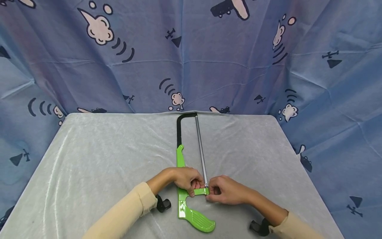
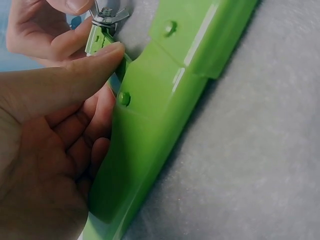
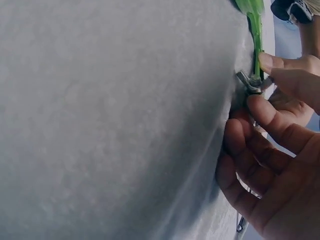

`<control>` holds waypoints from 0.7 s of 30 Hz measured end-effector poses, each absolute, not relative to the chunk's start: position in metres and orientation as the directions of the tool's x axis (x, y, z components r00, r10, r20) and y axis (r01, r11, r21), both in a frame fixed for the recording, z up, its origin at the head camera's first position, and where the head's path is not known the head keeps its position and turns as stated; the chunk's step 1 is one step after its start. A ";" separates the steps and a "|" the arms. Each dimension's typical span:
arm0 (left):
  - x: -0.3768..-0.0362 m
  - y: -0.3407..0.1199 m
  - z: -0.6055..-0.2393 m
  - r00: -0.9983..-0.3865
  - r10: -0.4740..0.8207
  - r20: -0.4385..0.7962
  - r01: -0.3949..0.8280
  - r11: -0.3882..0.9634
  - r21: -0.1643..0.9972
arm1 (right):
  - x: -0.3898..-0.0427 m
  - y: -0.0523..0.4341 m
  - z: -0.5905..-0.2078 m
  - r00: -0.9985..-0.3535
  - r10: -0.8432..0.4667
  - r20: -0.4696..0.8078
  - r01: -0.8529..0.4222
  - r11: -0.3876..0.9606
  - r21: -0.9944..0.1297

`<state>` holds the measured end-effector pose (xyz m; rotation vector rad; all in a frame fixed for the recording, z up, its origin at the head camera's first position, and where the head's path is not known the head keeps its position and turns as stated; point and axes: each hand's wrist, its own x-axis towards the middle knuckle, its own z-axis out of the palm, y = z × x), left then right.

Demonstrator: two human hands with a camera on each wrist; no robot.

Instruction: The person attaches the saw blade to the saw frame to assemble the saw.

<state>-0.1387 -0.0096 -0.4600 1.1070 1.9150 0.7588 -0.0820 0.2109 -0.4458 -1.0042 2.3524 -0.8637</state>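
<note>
A hacksaw (image 1: 182,209) lies on the grey cloth, its green handle toward me and its black frame (image 1: 179,129) reaching away. A slim silver blade (image 1: 200,146) runs along its right side to a short green arm (image 1: 199,192). My left hand (image 1: 185,177) pinches that arm between thumb and fingers, beside the handle. At the arm's outer end sits a metal wing nut (image 2: 106,16) on a threaded stud. The thumb and forefinger of my right hand (image 1: 226,191) are on the wing nut; its other fingers curl beneath. The hands partly hide the blade's near end.
A pale grey cloth (image 1: 104,159) covers the table, with light creases. Behind and on both sides hangs a blue patterned curtain (image 1: 143,83). Each wrist wears a black camera mount, one of them the left mount (image 1: 163,203), close to the saw handle.
</note>
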 end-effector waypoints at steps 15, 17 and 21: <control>-0.137 -0.009 -0.460 -0.335 0.882 -0.333 0.403 0.453 0.795 | -0.081 0.211 -0.446 -0.630 -0.764 -0.140 -0.489 0.530 -0.692; -0.136 -0.009 -0.460 -0.336 0.881 -0.334 0.395 0.454 0.799 | -0.080 0.211 -0.445 -0.626 -0.769 -0.129 -0.498 0.522 -0.693; -0.136 -0.009 -0.460 -0.338 0.878 -0.338 0.389 0.458 0.800 | -0.079 0.209 -0.445 -0.637 -0.763 -0.108 -0.521 0.530 -0.669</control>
